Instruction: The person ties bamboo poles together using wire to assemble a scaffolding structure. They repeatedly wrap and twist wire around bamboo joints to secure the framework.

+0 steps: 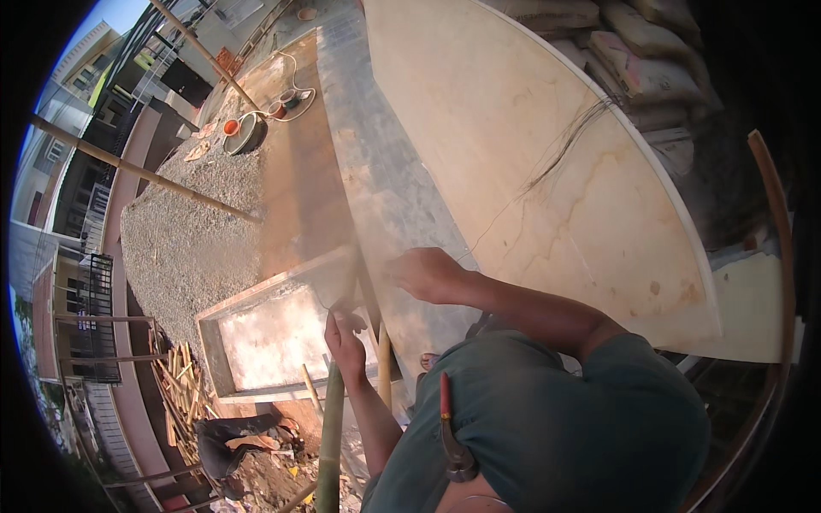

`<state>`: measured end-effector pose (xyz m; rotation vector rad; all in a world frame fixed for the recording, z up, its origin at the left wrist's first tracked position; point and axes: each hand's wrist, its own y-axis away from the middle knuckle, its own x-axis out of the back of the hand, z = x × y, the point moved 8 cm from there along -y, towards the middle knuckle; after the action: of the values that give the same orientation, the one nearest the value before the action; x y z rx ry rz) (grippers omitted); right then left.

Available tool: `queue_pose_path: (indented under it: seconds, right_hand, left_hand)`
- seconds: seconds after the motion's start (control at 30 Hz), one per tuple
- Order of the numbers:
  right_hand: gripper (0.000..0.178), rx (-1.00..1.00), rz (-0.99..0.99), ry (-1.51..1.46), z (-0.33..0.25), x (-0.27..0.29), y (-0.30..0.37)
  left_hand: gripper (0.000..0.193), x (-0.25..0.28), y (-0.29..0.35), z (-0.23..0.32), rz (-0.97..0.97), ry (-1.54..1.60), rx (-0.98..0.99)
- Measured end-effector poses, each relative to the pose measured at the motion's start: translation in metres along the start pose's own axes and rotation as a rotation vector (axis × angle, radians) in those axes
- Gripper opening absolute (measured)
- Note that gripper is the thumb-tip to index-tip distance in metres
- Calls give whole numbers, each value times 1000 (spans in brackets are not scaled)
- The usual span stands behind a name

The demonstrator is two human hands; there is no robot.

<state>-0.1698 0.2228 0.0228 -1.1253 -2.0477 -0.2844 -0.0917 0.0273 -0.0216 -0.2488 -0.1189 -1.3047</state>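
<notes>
Left hand (pixel 345 335) fingers closed round thin dark wire (pixel 329 301) above shallow rectangular wooden form (pixel 224 363); right hand (pixel 419 272) on large pale plywood sheet (pixel 530 145), finger state unclear; tying appears unfinished

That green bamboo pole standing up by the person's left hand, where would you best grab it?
Grip the green bamboo pole on its shaft just below the top end, close to where the left hand is, coming in from the side. It stands nearly upright and looks round and slim, so fingers could wrap around it. Its lower part drops away, probably out of easy reach.
</notes>
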Motion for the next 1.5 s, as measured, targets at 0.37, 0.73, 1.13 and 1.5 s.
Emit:
queue_pose_path:
  seconds: [0.37, 0.73, 1.13, 1.5]
  right_hand:
    - [52, 65, 126, -50, -2, -57, 12]
    - [48, -1250, 823, -733, 315, 73, 172]
    - [48, -1265, 1087, 10, 420, 90, 138]
    - [46, -1350, 946, 216, 462, 107, 160]
  left_hand:
    - [33, 69, 0, -42, 455, 650, 193]
    - [27, 90, -9, -102, 598, 730, 241]
    - [14, 116, 11, -177, 1051, 921, 422]
    - [17, 297, 81, -73, 1528, 513, -22]
